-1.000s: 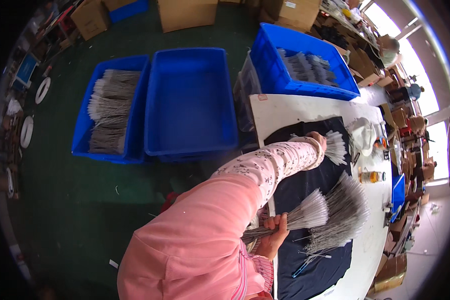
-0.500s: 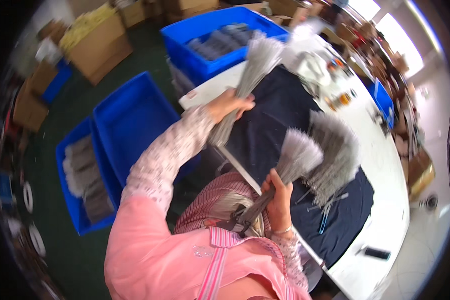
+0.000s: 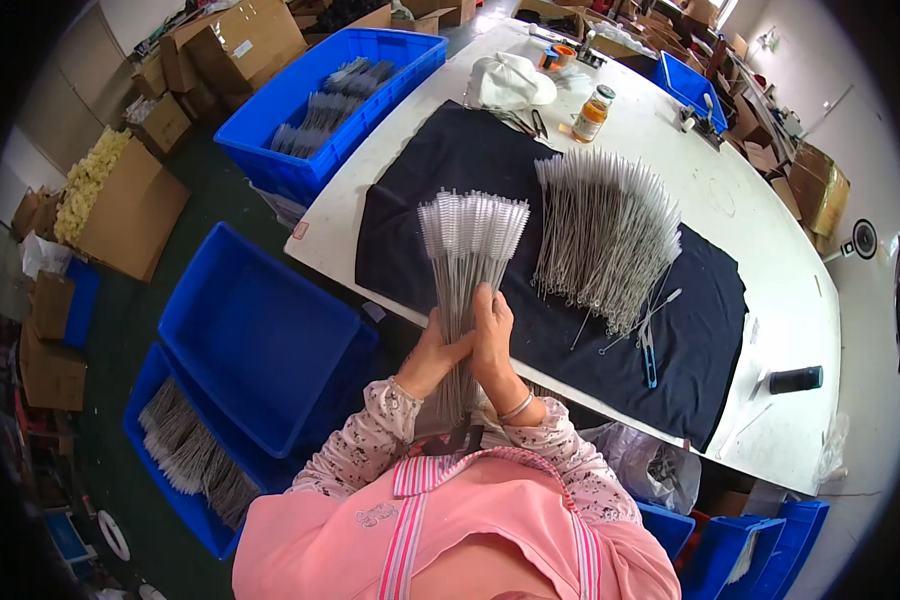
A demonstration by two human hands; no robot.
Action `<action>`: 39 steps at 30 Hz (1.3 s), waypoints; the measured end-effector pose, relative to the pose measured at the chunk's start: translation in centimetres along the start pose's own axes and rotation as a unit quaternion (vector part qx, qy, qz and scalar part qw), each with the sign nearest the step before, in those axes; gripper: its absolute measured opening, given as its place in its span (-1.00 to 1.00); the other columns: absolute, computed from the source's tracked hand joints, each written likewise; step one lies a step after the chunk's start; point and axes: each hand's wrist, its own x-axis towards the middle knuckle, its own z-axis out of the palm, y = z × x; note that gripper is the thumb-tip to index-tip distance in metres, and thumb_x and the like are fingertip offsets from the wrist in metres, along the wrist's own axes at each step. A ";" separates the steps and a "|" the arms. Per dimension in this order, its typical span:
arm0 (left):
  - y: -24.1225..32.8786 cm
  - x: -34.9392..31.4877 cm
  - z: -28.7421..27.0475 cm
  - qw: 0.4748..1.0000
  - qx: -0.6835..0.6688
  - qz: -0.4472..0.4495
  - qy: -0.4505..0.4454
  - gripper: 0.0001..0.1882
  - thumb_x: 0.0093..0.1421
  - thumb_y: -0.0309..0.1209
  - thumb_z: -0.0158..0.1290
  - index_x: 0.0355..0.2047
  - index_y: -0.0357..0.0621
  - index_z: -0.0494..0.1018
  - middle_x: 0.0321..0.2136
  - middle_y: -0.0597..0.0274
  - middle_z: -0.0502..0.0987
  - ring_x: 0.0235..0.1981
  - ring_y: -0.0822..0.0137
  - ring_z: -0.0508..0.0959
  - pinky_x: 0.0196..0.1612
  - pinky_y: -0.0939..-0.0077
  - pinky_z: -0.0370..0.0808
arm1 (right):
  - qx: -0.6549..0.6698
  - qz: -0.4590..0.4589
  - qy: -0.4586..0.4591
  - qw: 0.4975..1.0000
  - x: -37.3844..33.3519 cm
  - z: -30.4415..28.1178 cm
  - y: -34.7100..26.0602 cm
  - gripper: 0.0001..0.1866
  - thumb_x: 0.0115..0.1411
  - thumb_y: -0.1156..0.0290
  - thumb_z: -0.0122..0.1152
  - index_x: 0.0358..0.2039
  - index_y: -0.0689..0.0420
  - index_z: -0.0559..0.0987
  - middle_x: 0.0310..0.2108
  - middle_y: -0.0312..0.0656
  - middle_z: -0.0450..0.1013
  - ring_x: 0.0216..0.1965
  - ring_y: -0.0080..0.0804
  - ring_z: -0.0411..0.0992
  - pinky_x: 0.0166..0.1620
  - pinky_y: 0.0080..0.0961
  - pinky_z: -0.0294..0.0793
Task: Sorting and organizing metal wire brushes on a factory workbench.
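In front of my chest, at the table's near edge, I hold one thick bundle of thin wire-handled straw brushes (image 3: 470,230). Their white bristle ends point up and away from me. My left hand (image 3: 433,357) wraps the wire handles from the left. Pressed against them from the right is my right hand (image 3: 493,338), its thumb lying along the wires. To the right, a large pile of similar brushes (image 3: 608,230) lies on a dark cloth (image 3: 395,215). Beside the pile are a loose brush (image 3: 655,308) and a blue-handled tool (image 3: 650,362).
On the white table (image 3: 770,300) are a jar (image 3: 593,114), a white cap (image 3: 513,82) and a black cylinder (image 3: 796,380). Blue bins of brushes stand at the far left (image 3: 320,110) and near left (image 3: 185,450); another blue bin (image 3: 260,340) sits between them.
My two hands, each on a separate bundle half a second ago, have come together and now hold one combined bundle. The view has turned, showing more of the table's front.
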 end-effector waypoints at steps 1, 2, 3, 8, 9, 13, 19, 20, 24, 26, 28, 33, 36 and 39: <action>0.2 -0.1 0.2 1.000 -0.001 0.000 0.000 -0.36 0.09 -0.35 0.16 0.10 -0.26 0.11 -0.09 0.17 0.38 -0.10 0.39 0.40 -0.06 0.52 0.36 | -0.001 0.000 0.000 1.000 -0.3 -0.2 0.0 -0.65 0.23 0.22 0.03 -0.18 0.28 0.45 -0.31 -0.24 0.45 -0.32 -0.54 0.37 -0.22 -0.58 0.34; 0.6 -0.4 0.4 0.999 -0.045 -0.012 -0.025 -0.38 0.07 -0.42 0.18 0.09 -0.23 0.15 -0.09 0.20 0.39 -0.09 0.39 0.41 -0.04 0.51 0.37 | 0.050 -0.005 -0.018 0.999 -0.7 -0.4 -0.1 -0.65 0.24 0.22 0.01 -0.16 0.29 0.44 -0.30 -0.23 0.45 -0.30 -0.50 0.38 -0.20 -0.58 0.35; 1.3 -0.6 0.8 0.995 -0.088 -0.023 -0.050 -0.39 0.04 -0.48 0.20 0.08 -0.20 0.19 -0.09 0.23 0.41 -0.07 0.40 0.42 -0.02 0.50 0.38 | 0.100 -0.011 -0.038 0.994 -0.8 -0.5 -0.3 -0.64 0.24 0.23 0.00 -0.14 0.29 0.43 -0.28 -0.22 0.46 -0.28 -0.47 0.40 -0.18 -0.59 0.35; 4.1 1.8 2.1 0.989 -0.117 -0.011 -0.089 -0.51 0.06 -0.48 0.15 0.00 -0.22 0.29 -0.13 0.24 0.44 -0.12 0.40 0.45 -0.04 0.50 0.40 | -0.300 -0.091 -0.146 0.938 0.8 -0.7 -7.5 -0.43 0.11 0.08 0.18 -0.02 0.24 0.35 -0.25 0.07 0.48 -0.20 -0.20 0.49 -0.16 -0.39 0.43; 4.5 2.5 2.5 0.985 -0.142 -0.011 -0.097 -0.57 0.08 -0.46 0.12 -0.03 -0.24 0.32 -0.16 0.25 0.46 -0.16 0.40 0.47 -0.06 0.51 0.41 | -0.365 -0.093 -0.180 0.909 1.6 -1.1 -9.0 -0.36 0.05 0.08 0.25 0.00 0.29 0.33 -0.20 0.14 0.45 -0.12 -0.02 0.45 -0.12 -0.36 0.43; 9.3 5.2 4.2 0.979 -0.089 0.165 -0.084 -0.81 0.11 -0.38 0.07 -0.30 -0.22 0.43 -0.43 0.31 0.48 -0.36 0.45 0.49 -0.20 0.50 0.45 | -0.508 -0.324 -0.203 0.772 -2.6 -0.5 -16.1 -0.25 0.00 0.13 0.33 0.07 0.36 0.28 -0.03 0.16 0.35 0.02 -0.08 0.37 0.03 -0.38 0.35; 13.3 7.8 7.0 0.771 -0.616 -0.094 -0.135 -0.77 0.21 -0.28 -0.11 -0.39 -0.19 0.41 -0.36 0.13 0.52 -0.28 0.30 0.52 -0.11 0.40 0.46 | -0.565 -0.569 -0.111 0.587 -0.7 3.8 -20.2 -0.32 -0.08 0.12 0.36 -0.03 0.28 0.37 -0.13 0.07 0.33 -0.13 0.12 0.33 -0.07 -0.17 0.36; 13.4 7.0 8.3 0.790 -0.595 0.048 -0.140 -0.74 0.23 -0.26 -0.15 -0.37 -0.19 0.41 -0.35 0.12 0.52 -0.26 0.30 0.52 -0.09 0.40 0.46 | -0.569 -0.566 -0.119 0.584 0.4 4.9 -20.2 -0.32 -0.08 0.12 0.36 -0.03 0.28 0.37 -0.13 0.07 0.33 -0.13 0.12 0.33 -0.07 -0.17 0.36; 10.1 12.4 5.5 0.720 -0.653 0.109 -0.211 -0.68 0.25 -0.19 -0.22 -0.25 -0.16 0.41 -0.27 0.16 0.53 -0.21 0.29 0.52 0.01 0.34 0.40 | -0.582 -0.592 -0.098 0.550 4.0 8.5 -18.8 -0.62 -0.03 0.23 0.28 -0.23 0.18 0.54 -0.33 -0.03 0.45 -0.29 -0.01 0.44 -0.21 -0.27 0.43; 7.1 15.4 4.8 0.735 -0.642 0.135 -0.171 -0.65 0.27 -0.14 -0.22 -0.21 -0.12 0.42 -0.24 0.20 0.54 -0.16 0.31 0.51 0.04 0.32 0.38 | -0.593 -0.532 -0.130 0.590 5.5 9.1 -18.1 -0.72 0.00 0.24 0.25 -0.32 0.14 0.59 -0.39 -0.08 0.49 -0.35 -0.10 0.49 -0.27 -0.33 0.46; 7.8 15.1 5.1 0.684 -0.693 0.122 -0.195 -0.65 0.27 -0.13 -0.21 -0.19 -0.10 0.42 -0.22 0.22 0.54 -0.15 0.31 0.51 0.02 0.34 0.39 | -0.610 -0.512 -0.132 0.590 7.3 9.1 -17.8 -0.82 0.03 0.25 0.20 -0.44 0.07 0.61 -0.48 -0.16 0.50 -0.44 -0.18 0.50 -0.31 -0.40 0.46; 12.6 13.1 6.0 0.625 -0.780 -0.013 0.031 -0.65 0.25 -0.06 -0.13 -0.18 -0.02 0.44 -0.24 0.26 0.53 -0.16 0.28 0.51 -0.04 0.32 0.43 | -0.619 -0.472 -0.115 0.617 11.0 10.8 -17.8 -0.76 -0.03 0.20 0.10 -0.51 0.09 0.60 -0.49 -0.12 0.50 -0.47 -0.10 0.49 -0.37 -0.29 0.46; 12.9 13.9 5.7 0.607 -0.792 -0.043 0.048 -0.62 0.22 -0.01 -0.09 -0.19 0.00 0.45 -0.21 0.25 0.53 -0.14 0.26 0.51 -0.02 0.26 0.42 | -0.655 -0.473 -0.080 0.584 12.0 11.4 -17.7 -0.73 -0.05 0.18 0.07 -0.53 0.10 0.59 -0.48 -0.11 0.50 -0.47 -0.09 0.49 -0.39 -0.30 0.46; 11.8 13.4 6.0 0.641 -0.767 -0.018 0.029 -0.59 0.21 0.03 -0.10 -0.23 -0.03 0.46 -0.22 0.23 0.53 -0.14 0.25 0.50 0.01 0.25 0.39 | -0.653 -0.491 -0.063 0.573 10.7 10.4 -17.4 -0.75 -0.05 0.20 0.08 -0.54 0.10 0.58 -0.50 -0.12 0.49 -0.49 -0.09 0.48 -0.42 -0.30 0.45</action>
